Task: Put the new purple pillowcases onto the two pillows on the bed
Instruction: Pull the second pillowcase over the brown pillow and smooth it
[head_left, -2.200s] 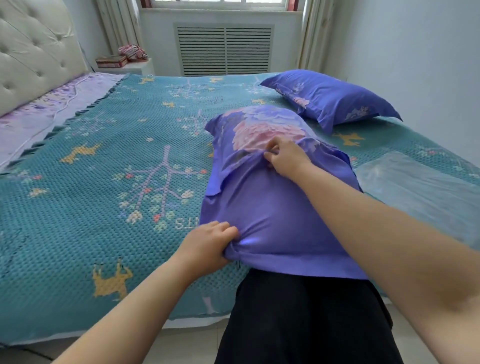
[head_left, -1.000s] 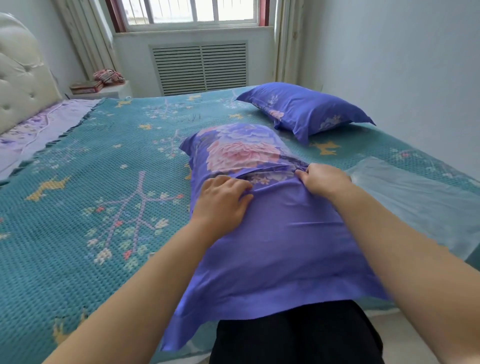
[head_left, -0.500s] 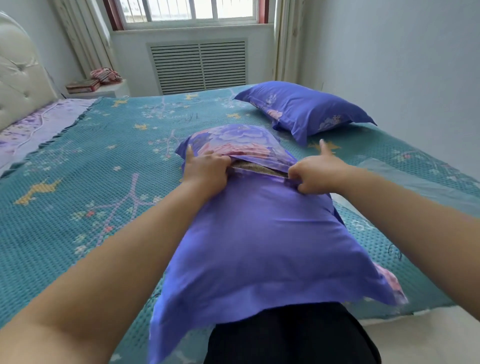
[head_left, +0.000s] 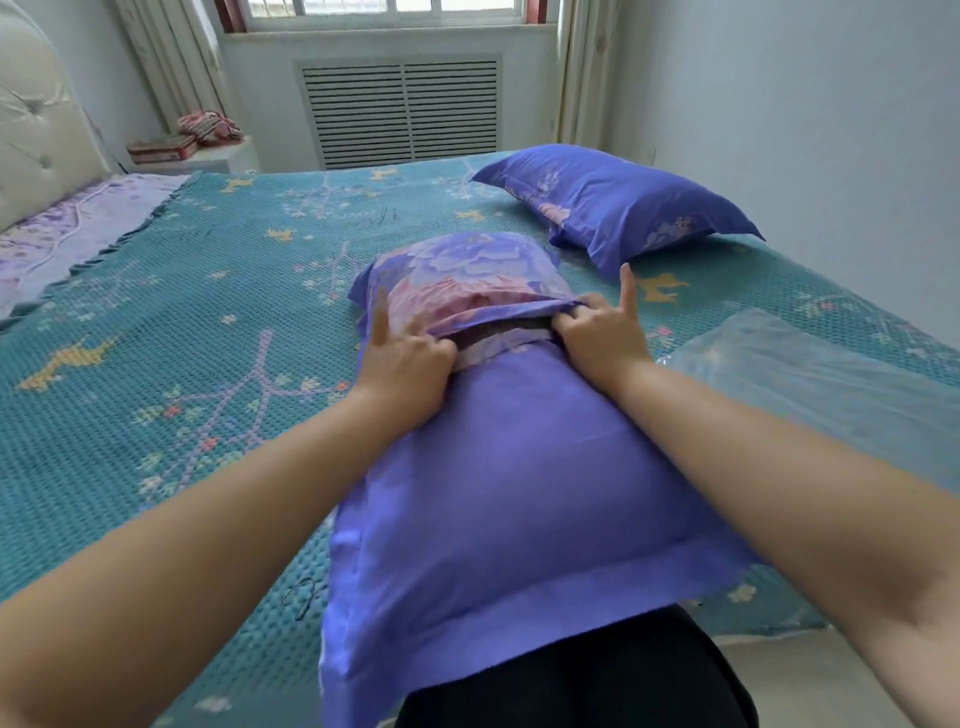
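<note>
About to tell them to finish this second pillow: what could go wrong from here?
The flap opening between the left hand and right hand still gapes, showing dark inner fabric; it may stay untucked. The near pillow overhangs the bed edge against the person's body and could slide off if released.

A home bedroom is shown. A wide bed (head_left: 156, 322) with a teal patterned cover is spread beneath and beyond the hands (head_left: 405, 369), and a padded headboard (head_left: 36, 135) is seen far to their left. Two purple pillows are laid on it. Beyond the hands, a curtained window (head_left: 384, 8) is set above a slatted radiator cover (head_left: 400, 111), with a small nightstand (head_left: 202, 156) beside it.
</note>
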